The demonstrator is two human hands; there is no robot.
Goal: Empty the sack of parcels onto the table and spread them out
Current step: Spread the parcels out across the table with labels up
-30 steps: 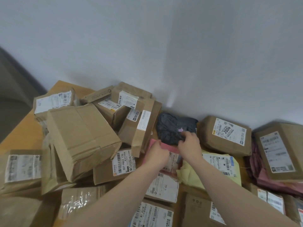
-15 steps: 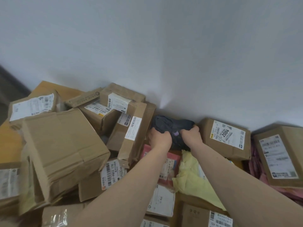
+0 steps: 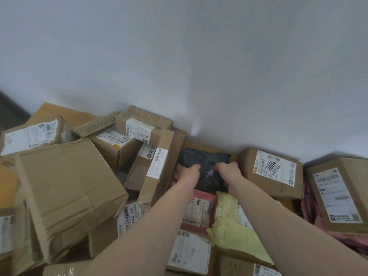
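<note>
Left hand [image 3: 188, 172] curled on the near left edge of the dark bag [image 3: 205, 166]; right hand [image 3: 229, 171] curled on its near right edge. Bag sits at the back of the worktop [image 3: 61, 114] by the wall. Left of it, the big box [image 3: 67, 194] and tall box [image 3: 159, 168]; right, the box marked 2004 [image 3: 272, 172]. Yellow mailer [image 3: 229, 222] lies under the right forearm.

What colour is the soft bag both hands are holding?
Dark grey-black bag, shown in the head view.
</note>
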